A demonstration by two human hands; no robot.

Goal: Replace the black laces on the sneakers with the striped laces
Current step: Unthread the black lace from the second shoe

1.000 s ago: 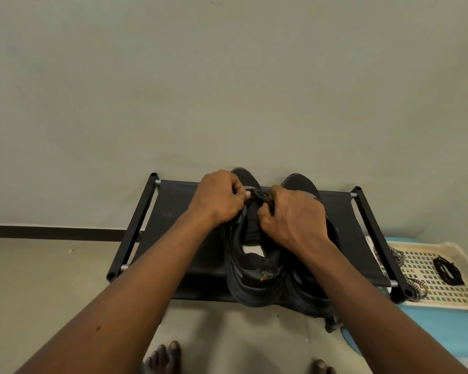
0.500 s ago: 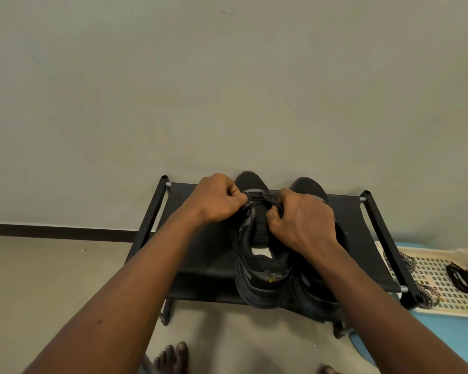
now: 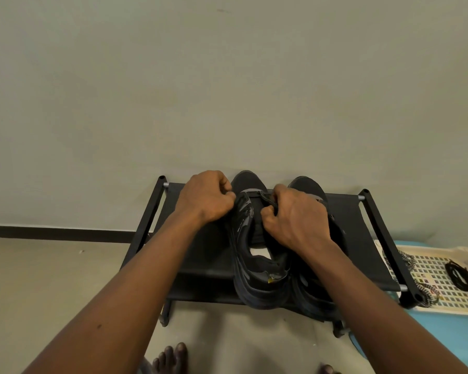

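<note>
sneakers (image 3: 257, 279), matte black with thick soles, sit side by side on a black rack (image 3: 200, 255), toes to the wall. left hand (image 3: 204, 197) grips one's eyelet edge; right hand (image 3: 295, 220) pinches its black lace (image 3: 265, 197). striped laces (image 3: 405, 261) lie in a tray (image 3: 443, 306).

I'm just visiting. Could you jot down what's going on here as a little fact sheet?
Place: black shoe rack against a wall
On rack: left sneaker and right sneaker, side by side, toes to the wall
Left hand: grips the left sneaker's side near the eyelets
Right hand: pinches the black lace on that sneaker
Tray: right of the rack, holds striped laces and a black lace bundle
Stage: striped laces not yet threaded
</note>
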